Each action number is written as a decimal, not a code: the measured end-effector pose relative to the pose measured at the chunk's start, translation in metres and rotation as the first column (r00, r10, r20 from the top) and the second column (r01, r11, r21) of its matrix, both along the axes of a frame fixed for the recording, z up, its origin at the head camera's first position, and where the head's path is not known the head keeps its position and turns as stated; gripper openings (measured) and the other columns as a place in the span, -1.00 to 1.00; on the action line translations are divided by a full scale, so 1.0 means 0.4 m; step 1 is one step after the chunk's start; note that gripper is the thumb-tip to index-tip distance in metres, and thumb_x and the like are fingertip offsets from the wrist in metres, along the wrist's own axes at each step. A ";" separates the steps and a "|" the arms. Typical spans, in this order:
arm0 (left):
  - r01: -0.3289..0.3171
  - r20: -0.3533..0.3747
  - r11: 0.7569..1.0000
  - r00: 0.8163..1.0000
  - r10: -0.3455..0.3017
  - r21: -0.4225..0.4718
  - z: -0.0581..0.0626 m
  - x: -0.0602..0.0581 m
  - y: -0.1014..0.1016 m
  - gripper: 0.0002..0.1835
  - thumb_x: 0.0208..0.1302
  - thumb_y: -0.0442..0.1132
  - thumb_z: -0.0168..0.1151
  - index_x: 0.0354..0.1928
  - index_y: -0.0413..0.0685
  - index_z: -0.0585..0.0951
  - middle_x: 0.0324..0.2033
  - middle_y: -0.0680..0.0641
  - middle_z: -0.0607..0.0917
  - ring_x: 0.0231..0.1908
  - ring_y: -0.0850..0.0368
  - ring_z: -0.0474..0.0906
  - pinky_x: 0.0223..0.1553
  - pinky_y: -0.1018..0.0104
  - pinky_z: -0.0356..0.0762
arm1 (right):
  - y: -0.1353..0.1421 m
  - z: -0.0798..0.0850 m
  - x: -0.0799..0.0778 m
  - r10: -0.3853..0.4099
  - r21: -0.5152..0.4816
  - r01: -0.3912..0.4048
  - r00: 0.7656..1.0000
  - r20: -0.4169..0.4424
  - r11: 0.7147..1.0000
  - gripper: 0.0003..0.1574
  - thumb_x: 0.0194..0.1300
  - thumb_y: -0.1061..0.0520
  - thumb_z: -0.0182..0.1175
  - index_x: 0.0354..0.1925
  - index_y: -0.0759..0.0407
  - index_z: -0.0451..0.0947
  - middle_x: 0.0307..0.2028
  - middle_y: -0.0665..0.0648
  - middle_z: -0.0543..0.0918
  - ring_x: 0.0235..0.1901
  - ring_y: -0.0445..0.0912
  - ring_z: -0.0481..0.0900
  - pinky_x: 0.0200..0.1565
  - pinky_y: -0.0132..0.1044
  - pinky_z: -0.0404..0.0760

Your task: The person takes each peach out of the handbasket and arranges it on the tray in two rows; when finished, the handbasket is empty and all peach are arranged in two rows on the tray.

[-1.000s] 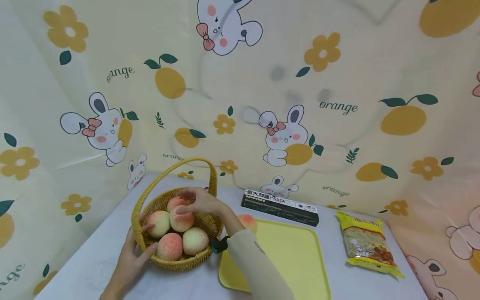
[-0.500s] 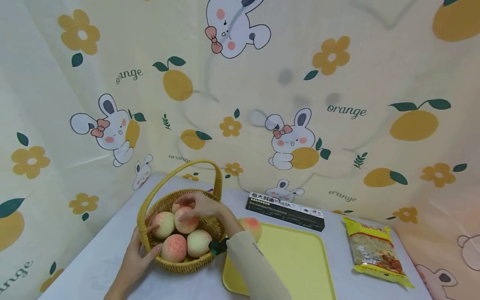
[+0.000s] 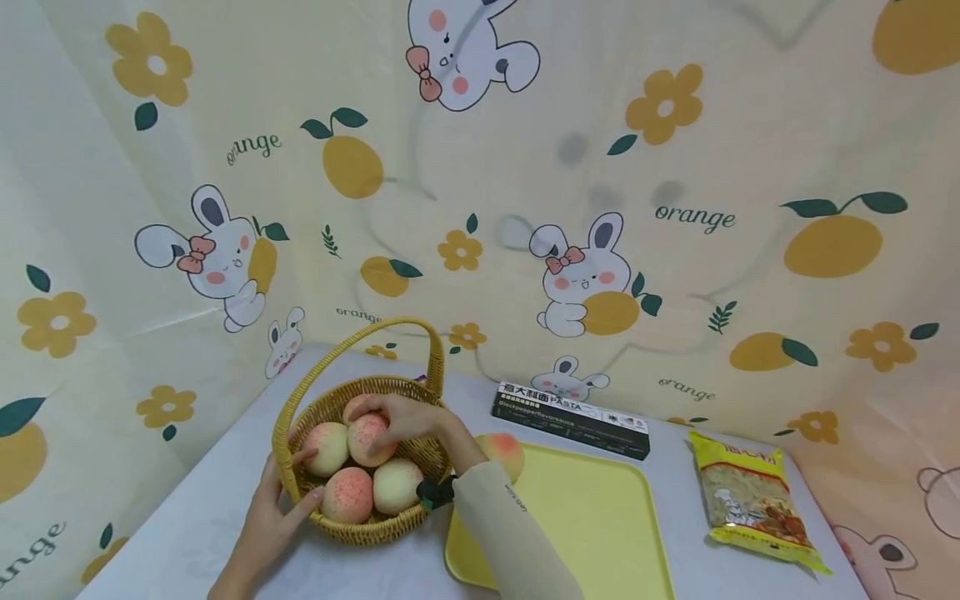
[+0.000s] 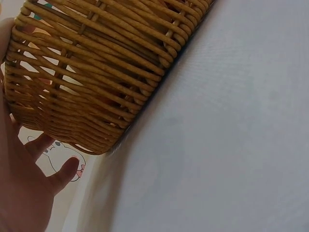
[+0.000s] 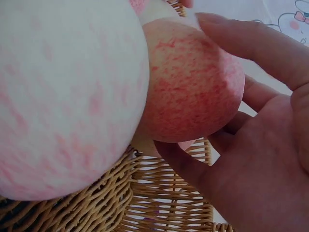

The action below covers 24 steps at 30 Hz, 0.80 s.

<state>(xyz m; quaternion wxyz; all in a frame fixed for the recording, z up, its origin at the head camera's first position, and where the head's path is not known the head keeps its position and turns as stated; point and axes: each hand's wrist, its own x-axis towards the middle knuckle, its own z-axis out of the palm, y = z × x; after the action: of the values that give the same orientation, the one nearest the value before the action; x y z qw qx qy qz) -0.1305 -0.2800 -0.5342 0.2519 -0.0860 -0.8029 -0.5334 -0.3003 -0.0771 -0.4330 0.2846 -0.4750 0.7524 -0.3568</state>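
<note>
A yellow wicker basket (image 3: 360, 533) with a tall arched handle holds several pink and cream peaches (image 3: 348, 495). My left hand (image 3: 270, 521) grips the basket's left rim, with the thumb over the front edge and fingers reaching inside. From the left wrist, the woven side of the basket (image 4: 96, 72) fills the top left, beside the hand (image 4: 29, 188). My right hand (image 3: 412, 418) reaches in from the right and holds a reddish peach (image 3: 367, 435) near the middle. In the right wrist view, thumb and fingers surround this peach (image 5: 193, 87); a paler peach (image 5: 67, 96) lies close to the camera.
Right of the basket lies a yellow tray (image 3: 585, 517), partly covered by my right sleeve. One peach (image 3: 504, 454) sits at its back left corner. Behind stands a black pasta box (image 3: 570, 423); a yellow food packet (image 3: 757, 504) lies farther right. A printed cloth hangs behind the table.
My right hand's fingers have closed in around the reddish peach, the thumb coming down its side. The left hand stays on the basket. The head view has shifted slightly.
</note>
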 end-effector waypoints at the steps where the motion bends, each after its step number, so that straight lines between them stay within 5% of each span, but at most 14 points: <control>1: -0.002 0.004 1.000 1.000 0.002 0.001 0.000 0.000 0.000 -0.12 0.18 -0.53 0.34 0.51 -0.16 0.18 0.28 -0.28 0.41 0.42 0.32 0.08 0.24 0.68 0.04 | 0.000 0.002 0.000 0.015 0.012 -0.014 1.000 -0.012 1.000 -0.27 0.15 0.25 0.40 0.29 0.27 0.46 0.18 0.11 0.53 0.01 -0.30 0.46 0.05 -0.43 0.46; 7: -0.015 0.045 1.000 0.999 0.015 -0.001 0.001 0.002 0.000 -0.01 0.21 -0.49 0.34 0.58 0.01 0.02 0.18 -0.22 0.51 0.43 0.30 0.05 0.23 0.71 0.02 | 0.000 0.002 0.003 0.047 0.028 -0.046 0.999 -0.011 0.999 -0.26 0.13 0.28 0.41 0.28 0.28 0.47 0.17 0.10 0.53 0.01 -0.31 0.45 0.04 -0.44 0.46; 24: -0.020 0.061 1.000 0.998 0.020 -0.004 0.006 0.002 0.001 -0.09 0.23 -0.46 0.34 0.55 -0.08 0.10 0.23 -0.20 0.46 0.46 0.24 0.00 0.22 0.72 0.01 | 0.022 0.010 0.009 -0.097 -0.033 0.096 0.995 -0.011 0.995 -0.28 0.09 0.28 0.46 0.25 0.22 0.52 0.15 0.06 0.57 -0.02 -0.29 0.51 0.00 -0.42 0.51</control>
<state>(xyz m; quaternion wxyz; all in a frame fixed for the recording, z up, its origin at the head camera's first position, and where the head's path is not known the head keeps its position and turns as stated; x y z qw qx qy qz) -0.1296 -0.2797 -0.5318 0.2326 -0.0623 -0.8120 -0.5317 -0.2968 -0.0682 -0.4288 0.2547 -0.4448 0.7704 -0.3792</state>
